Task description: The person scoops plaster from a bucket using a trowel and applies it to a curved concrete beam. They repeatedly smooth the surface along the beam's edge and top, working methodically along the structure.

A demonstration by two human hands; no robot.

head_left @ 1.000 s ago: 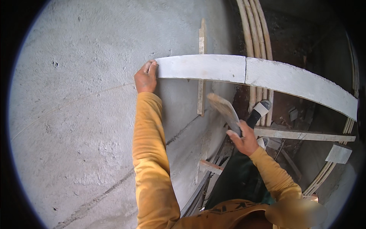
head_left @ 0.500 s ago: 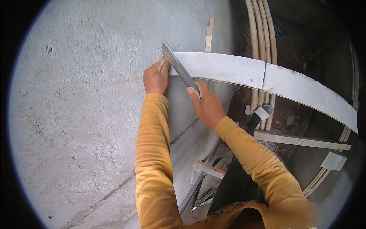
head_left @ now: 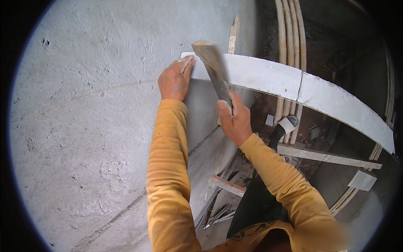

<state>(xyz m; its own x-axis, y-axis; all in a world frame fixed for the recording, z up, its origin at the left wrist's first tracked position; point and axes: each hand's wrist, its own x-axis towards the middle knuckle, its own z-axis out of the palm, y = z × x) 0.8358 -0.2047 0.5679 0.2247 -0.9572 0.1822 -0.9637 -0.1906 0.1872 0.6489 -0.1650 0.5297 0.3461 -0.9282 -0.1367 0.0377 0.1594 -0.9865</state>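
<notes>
A course of white blocks [head_left: 260, 75] runs out from the grey wall [head_left: 92, 126] toward the right, with a vertical joint between two blocks. My left hand [head_left: 175, 80] is closed in a pinch at the course's left end, against the wall; what its fingertips hold, if anything, is hidden. In my right hand [head_left: 237, 122] is a long, flat grey-brown tool [head_left: 214, 67], slightly blurred, broadening toward its upper end. That end is raised over the blocks, just right of my left fingers. Its exact kind is unclear.
Several pale poles [head_left: 289, 38] stand beyond the blocks. A wooden bar [head_left: 329, 156] crosses on the right, near a small grey board [head_left: 362, 180]. Below lie a short plank [head_left: 226, 185] and loose scraps. A thin line curves along the wall.
The tool has swung up and right, turning its broad face into view, and my right hand has moved right. My left hand stays near the block end, which now shows more.
</notes>
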